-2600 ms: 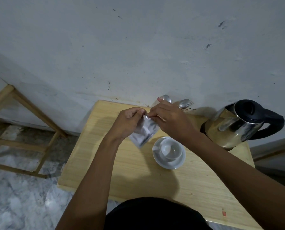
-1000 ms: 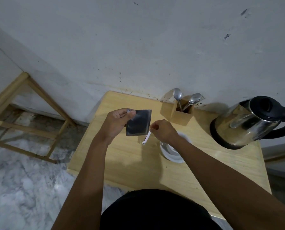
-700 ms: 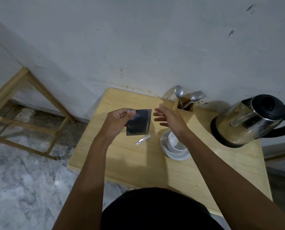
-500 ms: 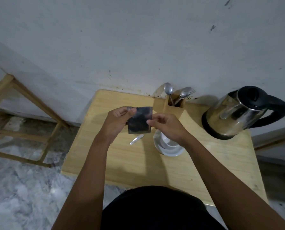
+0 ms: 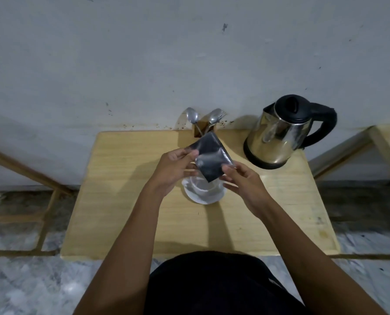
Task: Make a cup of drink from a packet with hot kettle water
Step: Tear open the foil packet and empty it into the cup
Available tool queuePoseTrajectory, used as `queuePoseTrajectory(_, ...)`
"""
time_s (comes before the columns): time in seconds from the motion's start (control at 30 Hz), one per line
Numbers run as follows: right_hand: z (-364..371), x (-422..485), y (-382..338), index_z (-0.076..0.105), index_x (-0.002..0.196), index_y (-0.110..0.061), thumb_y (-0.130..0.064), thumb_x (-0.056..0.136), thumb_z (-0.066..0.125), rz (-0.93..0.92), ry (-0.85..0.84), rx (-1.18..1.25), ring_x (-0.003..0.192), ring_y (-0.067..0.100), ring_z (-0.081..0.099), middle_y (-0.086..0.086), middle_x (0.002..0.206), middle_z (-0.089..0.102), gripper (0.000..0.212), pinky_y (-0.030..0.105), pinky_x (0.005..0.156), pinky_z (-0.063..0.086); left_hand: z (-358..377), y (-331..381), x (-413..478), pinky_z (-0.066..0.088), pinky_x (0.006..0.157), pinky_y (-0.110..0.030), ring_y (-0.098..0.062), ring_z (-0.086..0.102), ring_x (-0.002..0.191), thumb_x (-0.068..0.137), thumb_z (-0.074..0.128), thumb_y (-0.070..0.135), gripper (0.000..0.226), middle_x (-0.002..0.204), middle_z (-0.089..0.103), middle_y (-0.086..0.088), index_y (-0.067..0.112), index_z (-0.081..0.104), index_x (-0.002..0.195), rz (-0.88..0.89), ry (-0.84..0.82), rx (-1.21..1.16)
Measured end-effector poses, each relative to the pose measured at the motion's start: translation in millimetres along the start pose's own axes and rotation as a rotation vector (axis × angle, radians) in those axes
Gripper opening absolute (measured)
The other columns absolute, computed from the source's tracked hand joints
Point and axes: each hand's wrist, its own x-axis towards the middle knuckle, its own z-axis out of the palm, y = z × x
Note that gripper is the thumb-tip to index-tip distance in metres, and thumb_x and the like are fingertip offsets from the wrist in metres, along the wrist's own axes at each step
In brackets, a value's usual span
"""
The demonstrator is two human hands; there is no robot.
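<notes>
Both hands are up over the middle of the small wooden table [image 5: 125,201], sharing one dark foil packet [image 5: 211,159]. The left hand [image 5: 174,169] pinches its left edge between thumb and fingers; the right hand [image 5: 241,181] has thumb and fingertips closed on the lower right corner. The packet is tilted, one corner pointing down, and it hangs directly above the white cup [image 5: 204,186] that sits on its white saucer [image 5: 203,198]. From here I cannot tell whether the packet's top is open, and nothing is visibly falling from it.

The cup is partly hidden by the packet and the hands, so I cannot tell whether anything is in it yet. To the back right, well apart from the cup, the steel kettle [image 5: 280,137] with its black lid and handle stands on the table, untouched. Against the wall, a little wooden holder [image 5: 199,131] keeps a couple of spoons [image 5: 192,117] upright, also untouched.

As I judge it, the drink is at an early stage: everything is laid out and the packet is positioned for emptying. What looks left is getting the contents into the cup, setting the packet aside, pouring hot water from the kettle, and probably stirring with one of the spoons.
</notes>
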Motion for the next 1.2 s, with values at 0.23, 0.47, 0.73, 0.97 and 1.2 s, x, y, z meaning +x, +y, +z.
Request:
queuePoseTrajectory(0.23,-10,-13,16,0.071,0.1,-0.009,-0.017,0.093,0.065,-0.035,0.133,0.044,0.095,0.023,0.069,0.014,0.103,0.073,0.012,0.035,0.088,0.058,20,-23,0,0.058,0.072,-0.03,-0.019,0.069,0.069,0.085,0.07,0.022,0.021,0.079,0.074,-0.008,0.007,0.07,0.099,-0.053,0.01,-0.056)
queuePoseTrajectory(0.47,-41,-2,18,0.072,0.098,-0.013,-0.017,0.094,0.064,-0.199,0.242,-0.29,0.069,0.001,0.064,0.001,0.082,0.072,0.009,0.025,0.075,0.053,1,-57,5,0.046,0.074,-0.021,0.0,0.058,0.082,0.088,0.064,0.03,0.026,0.097,0.065,0.012,0.017,0.068,0.111,0.068,0.372,0.36)
queuePoseTrajectory(0.73,-28,6,19,0.071,0.107,-0.017,-0.021,0.097,0.058,-0.317,0.254,-0.751,0.082,0.008,0.064,-0.005,0.095,0.07,0.018,0.023,0.073,0.051,-20,-106,10,0.04,0.08,-0.024,-0.017,0.062,0.105,0.091,0.061,0.024,0.027,0.104,0.068,0.003,0.015,0.066,0.115,0.058,0.297,0.589)
queuePoseTrajectory(0.97,-13,17,3,0.071,0.111,-0.021,-0.026,0.097,0.055,-0.483,0.185,-1.119,0.082,0.015,0.06,-0.006,0.098,0.066,0.022,0.029,0.066,0.045,-25,-106,17,0.041,0.077,-0.024,-0.013,0.062,0.094,0.092,0.06,0.03,0.022,0.098,0.068,0.006,0.019,0.071,0.107,0.099,0.275,0.667)
queuePoseTrajectory(1.2,-7,31,-6,0.076,0.097,-0.015,-0.019,0.092,0.062,-0.687,0.15,-1.239,0.077,0.027,0.062,0.003,0.087,0.068,0.015,0.038,0.068,0.049,-28,-103,18,0.04,0.078,-0.021,-0.009,0.06,0.096,0.091,0.061,0.026,0.022,0.106,0.069,0.006,0.017,0.07,0.109,0.103,0.237,0.672)
